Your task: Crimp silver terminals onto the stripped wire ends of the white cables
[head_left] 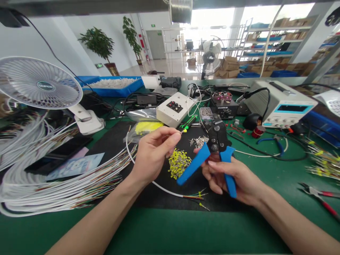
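My left hand (156, 147) is closed in a pinch on a small yellow-collared terminal (185, 131), whose tip pokes out past thumb and forefinger. In my right hand (239, 175) is a crimping tool (216, 141) with its blue handles spread and its black jaws pointing away from me. A pile of yellow-collared terminals (178, 163) lies on the black mat (164, 202) between the hands. Beyond it are loose silvery pins (199, 142). Below the hands lies a white cable (170, 191); its thin coloured wires end partly in yellow-collared terminals.
A bundle of white cables (66, 187) covers the left side, beneath a desk fan (44, 85). A switch box (174, 109) and a power supply (283, 104) stand at the back. Red-handled cutters (318, 196) and more terminated wires (324, 161) lie at right.
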`<state>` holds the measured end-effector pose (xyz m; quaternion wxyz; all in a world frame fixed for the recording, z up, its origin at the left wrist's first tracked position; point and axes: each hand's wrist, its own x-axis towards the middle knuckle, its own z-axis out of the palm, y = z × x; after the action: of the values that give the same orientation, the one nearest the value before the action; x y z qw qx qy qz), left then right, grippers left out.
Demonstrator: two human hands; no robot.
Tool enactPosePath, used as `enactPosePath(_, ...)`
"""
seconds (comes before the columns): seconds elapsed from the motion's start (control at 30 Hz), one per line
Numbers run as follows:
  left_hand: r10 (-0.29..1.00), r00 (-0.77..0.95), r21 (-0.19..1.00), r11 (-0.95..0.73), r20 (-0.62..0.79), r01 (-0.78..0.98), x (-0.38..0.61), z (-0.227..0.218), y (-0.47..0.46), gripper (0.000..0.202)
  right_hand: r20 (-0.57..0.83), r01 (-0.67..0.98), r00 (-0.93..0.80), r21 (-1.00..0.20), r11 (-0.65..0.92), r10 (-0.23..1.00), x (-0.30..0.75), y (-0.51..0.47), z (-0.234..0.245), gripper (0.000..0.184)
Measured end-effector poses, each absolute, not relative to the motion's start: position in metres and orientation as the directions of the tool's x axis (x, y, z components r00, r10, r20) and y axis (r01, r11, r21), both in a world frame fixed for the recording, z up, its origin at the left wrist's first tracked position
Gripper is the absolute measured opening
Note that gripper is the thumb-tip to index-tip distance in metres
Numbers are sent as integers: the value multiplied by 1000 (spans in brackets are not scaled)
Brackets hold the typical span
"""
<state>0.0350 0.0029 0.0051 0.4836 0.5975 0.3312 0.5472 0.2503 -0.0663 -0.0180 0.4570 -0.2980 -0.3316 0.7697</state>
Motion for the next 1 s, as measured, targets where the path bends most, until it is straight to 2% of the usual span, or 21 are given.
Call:
enactPosePath(0.1, 960, 180, 915, -133, 215, -382, 38, 1, 5, 12, -97, -539, -608, -678, -499, 788, 244, -73, -15, 29)
enactPosePath(0.2, 965, 228, 879, -4, 129, -477, 43, -2, 0, 13, -29, -512, -742, -621, -594, 669, 237, -81, -12, 40)
enactPosePath(0.33, 952, 293, 824, 100, 83, -558, 47, -4, -8, 11, -33, -465, -796, -604, -647, 604, 233, -89, -12, 48)
enactPosePath(0.63, 938, 342, 775, 180, 49, -605, 48, -11, -13, 9, -27, -484, -798, -566, -667, 602, 233, -93, -12, 48)
enactPosePath(1.0, 929, 368, 750, 222, 31, -624, 51, -13, -15, 9, -91, -455, -790, -575, -680, 606, 234, -91, -10, 48)
